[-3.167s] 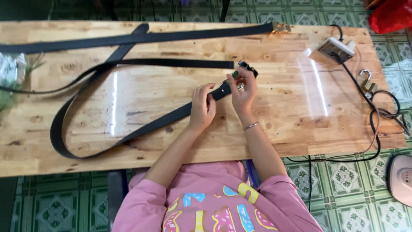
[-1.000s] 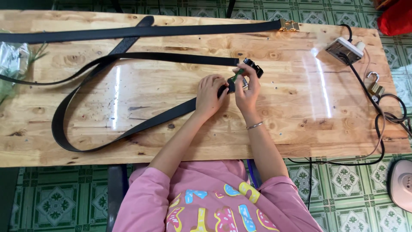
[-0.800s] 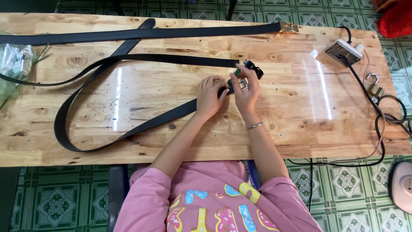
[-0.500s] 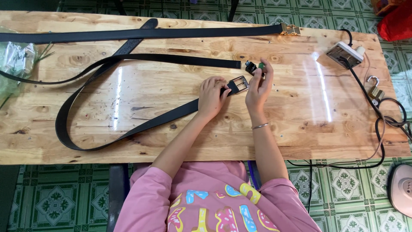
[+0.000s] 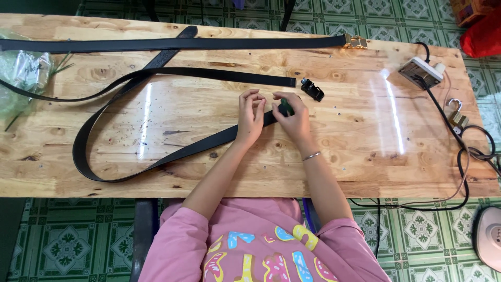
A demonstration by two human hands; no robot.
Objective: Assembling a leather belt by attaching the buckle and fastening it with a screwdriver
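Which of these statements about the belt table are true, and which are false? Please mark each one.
1. Both hands, left hand and right hand, are at one end of the black belt. True.
2. The small black clip lies on the wooden table, apart from the hands. True.
3. The gold buckle lies beside the person's right wrist. False: it lies at the far edge, on the end of the long straight belt.
4. The right wrist is bare. False: it wears a thin bracelet.
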